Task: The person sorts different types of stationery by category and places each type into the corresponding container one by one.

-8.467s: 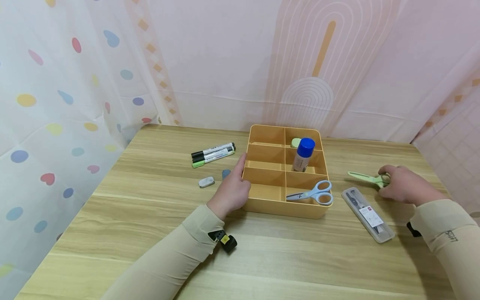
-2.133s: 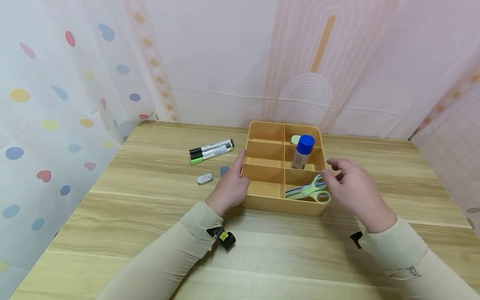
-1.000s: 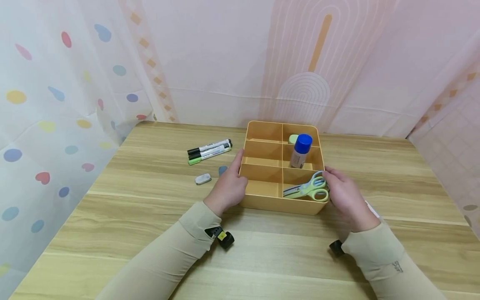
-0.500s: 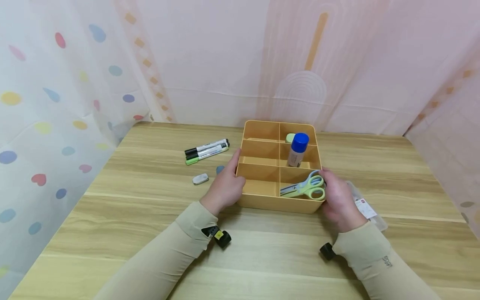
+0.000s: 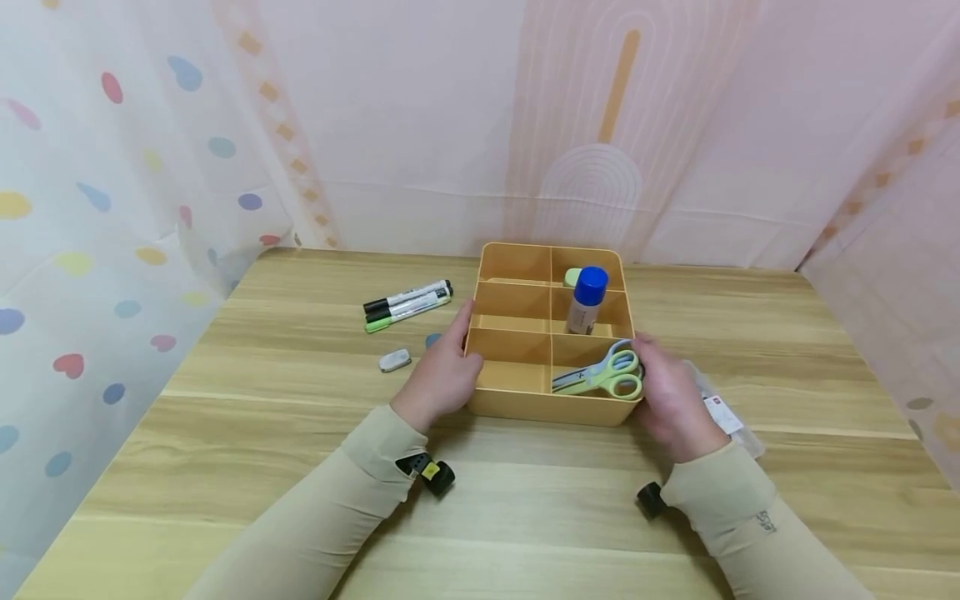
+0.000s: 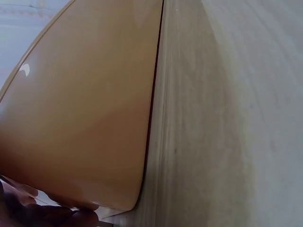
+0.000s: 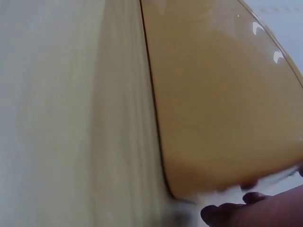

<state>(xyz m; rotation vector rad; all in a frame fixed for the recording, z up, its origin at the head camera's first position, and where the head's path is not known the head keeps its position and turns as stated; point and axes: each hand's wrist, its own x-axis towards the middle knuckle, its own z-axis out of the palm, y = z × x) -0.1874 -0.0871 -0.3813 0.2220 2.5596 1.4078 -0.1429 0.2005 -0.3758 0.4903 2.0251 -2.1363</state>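
An orange organizer box (image 5: 513, 403) with several compartments stands on the wooden table between my hands. My left hand (image 5: 438, 377) grips its left wall, thumb near the front corner. On the opposite side, my right hand (image 5: 675, 400) holds the right wall, thumb at the rim beside the scissors. Green scissors (image 5: 622, 383) lie over blue scissors (image 5: 603, 363) in the front right compartment, handles over the rim. A blue-capped glue stick (image 5: 588, 302) leans in the middle right compartment, and a pale green object (image 5: 573, 277) shows behind it. Both wrist views show the box's outer wall close to the fingers.
Left of the box lie several markers (image 5: 408, 305), a white eraser (image 5: 394, 360) and a blue object (image 5: 432, 340) partly behind the left hand. A clear plastic case (image 5: 726, 415) lies right of the box, partly hidden by the right hand. A curtain (image 5: 420, 125) hangs behind the table.
The green scissors went from the table at right into the front right compartment. My right hand let them go and took the box's right wall; the left hand stayed on the left wall.
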